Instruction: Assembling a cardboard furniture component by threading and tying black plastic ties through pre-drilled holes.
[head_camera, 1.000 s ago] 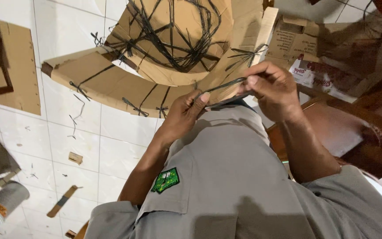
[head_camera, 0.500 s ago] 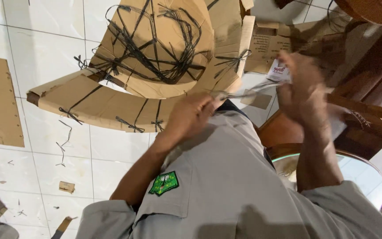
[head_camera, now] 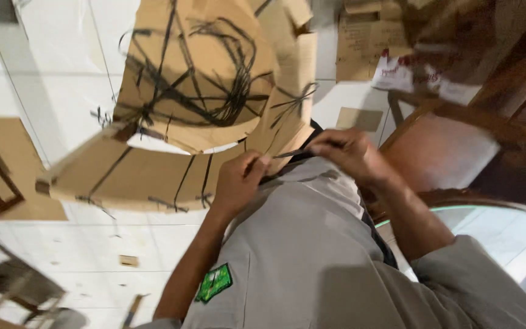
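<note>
A: Centre — what do the two hands hold?

B: The left hand (head_camera: 238, 183) is curled shut, its fingertips pinching the lower edge of the brown curved cardboard structure laced with black ties (head_camera: 202, 103). The right hand (head_camera: 345, 152) is closed too, pinching one thin black strip (head_camera: 293, 152) that runs from its fingers toward the left hand, just beside the cardboard's edge.

A: And where does the cardboard piece sit?

B: Above the person's chest, in front of the grey short-sleeved shirt with a green badge (head_camera: 299, 256). Its flat lower band (head_camera: 129, 180) extends to the left; the bowl-shaped upper part rises toward the top, blurred by motion.

A: Surroundings?

B: White floor tiles (head_camera: 50, 91) behind it, a flat brown cardboard sheet (head_camera: 1, 164) at the left edge, small scraps (head_camera: 129, 261) on the tiles — and a dark wooden chair (head_camera: 458, 140) at the right.
</note>
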